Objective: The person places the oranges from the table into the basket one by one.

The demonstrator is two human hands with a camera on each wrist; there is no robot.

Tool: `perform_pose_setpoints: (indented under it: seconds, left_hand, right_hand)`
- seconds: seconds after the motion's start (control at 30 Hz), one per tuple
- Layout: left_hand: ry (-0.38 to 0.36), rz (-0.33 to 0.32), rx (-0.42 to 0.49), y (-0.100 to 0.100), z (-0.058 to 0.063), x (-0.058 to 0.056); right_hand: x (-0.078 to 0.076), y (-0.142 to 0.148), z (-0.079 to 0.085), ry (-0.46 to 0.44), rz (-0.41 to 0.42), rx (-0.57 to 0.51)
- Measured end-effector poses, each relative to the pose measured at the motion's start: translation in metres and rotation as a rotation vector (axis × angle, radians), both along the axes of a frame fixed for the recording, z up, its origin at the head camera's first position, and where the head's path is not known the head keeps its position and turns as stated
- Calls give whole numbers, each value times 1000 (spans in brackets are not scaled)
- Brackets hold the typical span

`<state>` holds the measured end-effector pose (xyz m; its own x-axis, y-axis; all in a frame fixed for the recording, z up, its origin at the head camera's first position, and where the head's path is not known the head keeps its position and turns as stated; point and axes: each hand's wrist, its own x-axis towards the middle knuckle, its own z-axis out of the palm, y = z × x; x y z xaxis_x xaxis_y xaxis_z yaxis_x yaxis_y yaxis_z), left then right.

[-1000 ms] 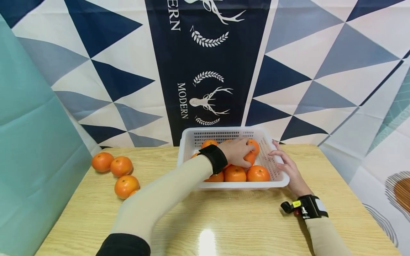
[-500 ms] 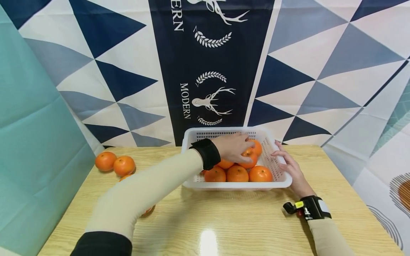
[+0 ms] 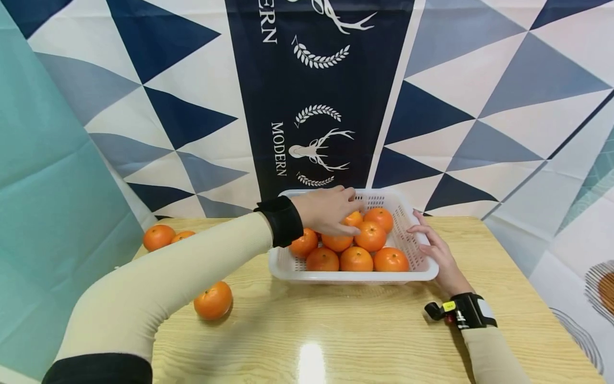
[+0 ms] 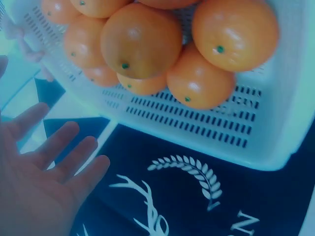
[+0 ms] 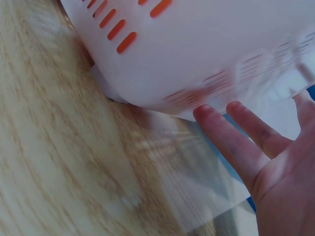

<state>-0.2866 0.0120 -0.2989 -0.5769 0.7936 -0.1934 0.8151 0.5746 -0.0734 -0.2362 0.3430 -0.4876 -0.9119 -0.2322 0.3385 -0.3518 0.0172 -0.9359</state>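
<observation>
The white slotted plastic basket [image 3: 352, 276] stands on the wood-grain table [image 3: 374, 330], its long axis running left to right, parallel to the table's far edge. Inside sit at least eight mandarin oranges [image 3: 356, 260], glossy, deep orange and slightly flattened, with small green stem buttons; the front three line up along the near wall, stem ends turned mostly upward. Their round bodies show no clear long axis. Above the basket's left part is the left hand [image 3: 326, 210], fingers spread and relaxed, grasping nothing. The right hand [image 3: 438, 253] has its fingers extended at the basket's right end wall, not curled round it. Left of the basket, a loose mandarin [image 3: 213, 301] lies on the table near the forearm sleeve [image 3: 158, 288], with two more [image 3: 159, 238] farther back
</observation>
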Motion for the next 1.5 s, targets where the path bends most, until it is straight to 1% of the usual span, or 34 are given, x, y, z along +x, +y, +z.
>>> perform_pose_setpoints:
  seconds: [0.1,0.23,0.43,0.5,0.63,0.73,0.87,1.07,1.27,1.33,1.5]
  left_hand:
    - [13,5,16,-9,5,1]
    - [22,11,23,-20,7,1]
    - [-4,59,43,-45,10,0]
    - [-14,74,56,-56,7,-1]
    - [-35,112,85,-82,-3,-5]
    - [-52,152,110,-101,-11,-8]
    - [-68,216,133,-127,-18,-11]
    - [-92,341,172,-169,-26,-17]
    - [-74,428,213,-210,-29,-29]
    - [-74,468,225,-224,-29,-33]
    - [-59,554,260,-256,-21,-38]
  right_hand:
    - [0,0,0,4,-10,1]
    - [-1,0,0,3,-10,-2]
    - [0,-1,-1,-11,-3,-3]
    - [0,-1,-1,-4,-2,-5]
    - [-1,-2,0,13,4,-20]
    - [-1,-2,0,16,1,-25]
    - [0,-2,0,8,-4,-22]
    - [0,-1,1,9,8,-19]
    - [0,1,0,8,5,-18]
    - [0,1,-1,11,3,-15]
    - [-1,-1,-2,13,2,-17]
